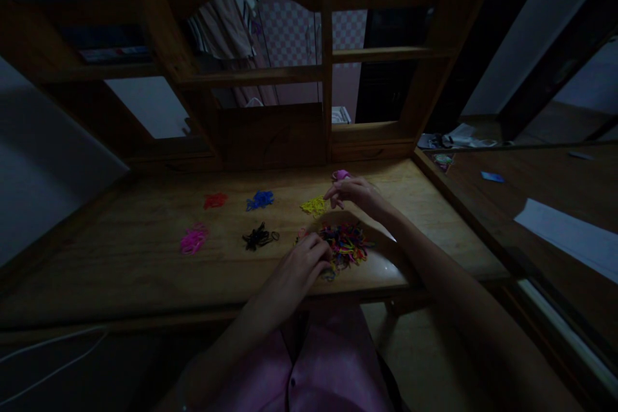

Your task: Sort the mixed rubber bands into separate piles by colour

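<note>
A mixed heap of colourful rubber bands (345,243) lies on the wooden desk in front of me. My left hand (309,256) rests at the heap's left edge with its fingers curled down into the bands; whatever they pinch is hidden. Above the far side of the heap, my right hand (356,194) reaches beside the yellow bands (313,206), its fingers stretched and apart. Further left are separate piles of blue bands (261,199), black bands (257,237), red bands (215,200) and pink bands (194,239).
A small pinkish-purple object (341,174) sits just beyond my right hand; its kind is unclear. The wooden desk (120,238) has a shelf frame (326,77) along its back. To the right, a lower brown surface holds a white sheet (570,232) and a blue card (492,177).
</note>
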A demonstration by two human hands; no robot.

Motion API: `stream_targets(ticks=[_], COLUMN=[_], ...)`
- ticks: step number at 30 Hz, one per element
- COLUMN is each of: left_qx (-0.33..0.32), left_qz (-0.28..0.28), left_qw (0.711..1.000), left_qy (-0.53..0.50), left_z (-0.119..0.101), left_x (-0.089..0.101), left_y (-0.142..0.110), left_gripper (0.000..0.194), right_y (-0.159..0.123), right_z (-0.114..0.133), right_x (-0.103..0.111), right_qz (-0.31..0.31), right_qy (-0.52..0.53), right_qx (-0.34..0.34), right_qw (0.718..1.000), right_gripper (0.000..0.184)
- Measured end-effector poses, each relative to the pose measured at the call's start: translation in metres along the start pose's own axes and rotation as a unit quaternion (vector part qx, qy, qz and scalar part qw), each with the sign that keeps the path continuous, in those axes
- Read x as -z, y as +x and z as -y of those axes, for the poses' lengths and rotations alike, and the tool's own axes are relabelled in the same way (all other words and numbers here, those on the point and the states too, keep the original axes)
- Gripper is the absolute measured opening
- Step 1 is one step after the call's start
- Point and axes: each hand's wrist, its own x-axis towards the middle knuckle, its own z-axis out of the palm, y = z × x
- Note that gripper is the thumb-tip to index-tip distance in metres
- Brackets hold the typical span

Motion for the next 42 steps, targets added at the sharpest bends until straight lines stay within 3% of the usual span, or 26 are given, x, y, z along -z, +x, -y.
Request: stream_targets(ticks=[7, 15, 24, 42], left_qx=[0.015, 0.04, 0.065, 0.0], left_qz=[-0.024, -0.101, -0.13, -0.112], left_qw=[1.0, 0.993, 0.988, 0.994], left_qy=[-0.013, -0.037, -0.047, -0.003], left_z=[0.005, 0.021, 0.028, 0.025], left_x=[0.006, 0.019, 0.022, 0.019], left_y=[0.0, -0.003, -0.007, -0.006], left_gripper=[0.008, 0.007, 0.013, 0.013], right_y=[-0.001, 0.0, 0.0, -0.001], right_z=[0.0, -0.001, -0.002, 0.0], right_x=[0.0, 0.0, 0.0, -0.003], right_qz=[0.013, 0.009, 0.003, 0.007], right_qy=[0.0, -0.007, -0.016, -0.018], right_qx=[0.007, -0.006, -0.017, -0.014], right_qw=[1.0, 1.0, 1.0, 1.0], right_gripper=[0.032, 0.033, 0.032, 0.03])
